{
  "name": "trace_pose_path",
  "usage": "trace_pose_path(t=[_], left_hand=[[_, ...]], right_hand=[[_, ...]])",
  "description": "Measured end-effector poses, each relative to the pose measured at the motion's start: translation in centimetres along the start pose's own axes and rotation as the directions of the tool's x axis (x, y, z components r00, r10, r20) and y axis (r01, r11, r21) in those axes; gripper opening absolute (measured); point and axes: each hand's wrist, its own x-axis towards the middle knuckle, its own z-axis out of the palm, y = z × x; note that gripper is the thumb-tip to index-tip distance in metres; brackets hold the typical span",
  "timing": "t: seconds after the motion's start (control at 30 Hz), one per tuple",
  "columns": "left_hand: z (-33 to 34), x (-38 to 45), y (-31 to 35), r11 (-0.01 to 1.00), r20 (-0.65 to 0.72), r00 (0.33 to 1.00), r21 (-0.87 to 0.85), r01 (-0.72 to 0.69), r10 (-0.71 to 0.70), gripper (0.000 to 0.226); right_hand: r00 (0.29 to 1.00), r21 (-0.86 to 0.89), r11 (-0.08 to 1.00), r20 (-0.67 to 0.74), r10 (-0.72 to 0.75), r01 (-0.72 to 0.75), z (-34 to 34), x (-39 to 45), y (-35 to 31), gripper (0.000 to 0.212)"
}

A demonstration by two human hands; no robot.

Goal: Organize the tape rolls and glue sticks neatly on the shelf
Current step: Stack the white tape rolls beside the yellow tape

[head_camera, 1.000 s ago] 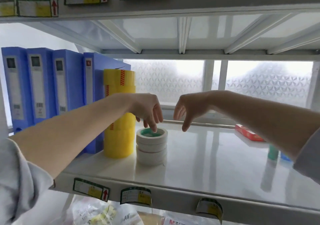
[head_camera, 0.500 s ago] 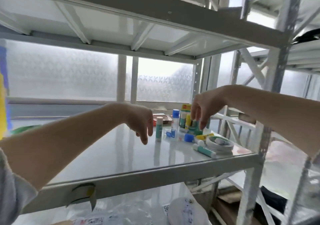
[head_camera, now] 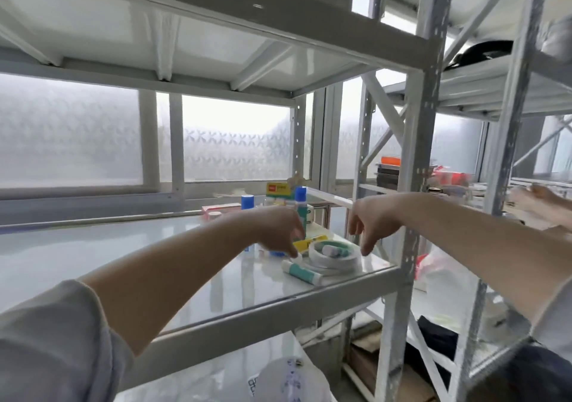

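Observation:
A white tape roll (head_camera: 335,257) lies flat near the right front corner of the white shelf (head_camera: 123,256), with a small white tube resting inside its hole. A teal-and-white glue stick (head_camera: 301,272) lies in front of it, and a yellow one (head_camera: 309,242) lies behind. Several upright glue sticks with blue caps (head_camera: 300,194) stand further back. My left hand (head_camera: 278,231) hovers just left of the roll, fingers pointing down and apart, holding nothing. My right hand (head_camera: 370,220) hangs over the roll's right edge, also empty with fingers apart.
A red-and-white flat box (head_camera: 221,208) and a yellow carton (head_camera: 278,189) stand at the back of the shelf. A grey upright post (head_camera: 414,185) rises at the shelf's right corner. Another rack with clutter stands beyond it. Another person's hand (head_camera: 538,200) shows at far right.
The view has swung right, away from the blue binders and stacked tape. Both hands have travelled to the shelf's right end and now hover either side of the flat white roll.

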Motion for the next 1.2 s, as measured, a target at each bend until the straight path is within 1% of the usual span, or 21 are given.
trace_pose_path(t=[0.13,0.2,0.33,0.47,0.53,0.6,0.7,0.77,0.83,1.03,1.2], left_hand=[[1.3,3.7,0.0,0.998,-0.049,0.999,-0.056,-0.001,-0.002,0.048],[2.0,5.3,-0.1,0.995,-0.048,0.999,-0.102,0.012,-0.017,0.052],[3.0,7.5,-0.3,0.99,0.035,0.999,-0.14,0.034,-0.029,0.058],[3.8,8.6,-0.3,0.978,0.099,0.995,-0.206,0.041,-0.02,0.059],[4.1,8.8,-0.1,0.972,0.115,0.993,-0.23,0.047,-0.021,0.058],[3.8,9.0,0.0,0.969,0.131,0.991,-0.241,0.048,-0.016,0.053],[3.2,8.9,0.2,0.975,0.163,0.986,-0.222,0.001,0.036,0.043],[3.0,8.9,0.6,0.98,0.17,0.983,-0.199,-0.032,0.066,0.044],[3.2,8.9,1.1,0.987,0.173,0.981,-0.152,-0.057,0.084,0.047],[3.2,9.6,2.1,0.996,0.236,0.967,-0.005,-0.094,0.092,0.05],[3.4,9.8,2.6,0.987,0.223,0.968,0.079,-0.138,0.118,0.043]], right_hand=[[0.999,0.081,0.996,-0.039,-0.036,0.039,1.6,2.2,0.6,0.049],[0.997,0.113,0.992,-0.056,-0.057,0.063,2.3,3.3,0.6,0.047],[0.993,0.134,0.985,-0.065,-0.104,0.112,3.4,5.6,0.7,0.04],[0.989,0.164,0.976,-0.066,-0.135,0.144,4.3,6.8,0.8,0.035],[0.986,0.166,0.973,-0.071,-0.151,0.161,4.6,7.1,0.9,0.031],[0.982,0.181,0.968,-0.099,-0.16,0.176,4.4,7.0,1.3,0.024],[0.971,0.251,0.948,-0.186,-0.152,0.196,3.3,6.5,2.2,0.017],[0.956,0.269,0.94,-0.257,-0.138,0.208,2.3,6.0,3.1,0.015],[0.947,0.246,0.948,-0.296,-0.125,0.202,1.6,5.6,4.0,0.013],[0.96,0.198,0.971,-0.267,-0.08,0.137,1.8,4.4,5.6,0.012],[0.969,0.182,0.978,-0.241,-0.054,0.1,2.5,4.0,6.0,0.01]])
